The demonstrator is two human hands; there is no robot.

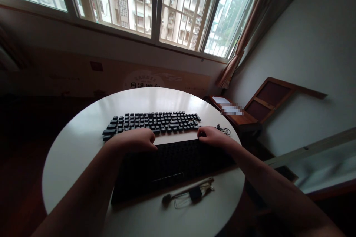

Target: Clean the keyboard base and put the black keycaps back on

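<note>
Black keyboard, keycaps behind, brush nearer

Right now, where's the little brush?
In the head view, the brush lies low, slightly right of centre, on the white table, at the black keyboard's near side, by a small black object.

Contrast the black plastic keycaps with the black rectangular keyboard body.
The black plastic keycaps are many small pieces; the black rectangular keyboard body is one long slab. The keycaps lie farther from the person, the keyboard body nearer. The keycaps catch more light than the keyboard body. Both are on the white round table.
</note>
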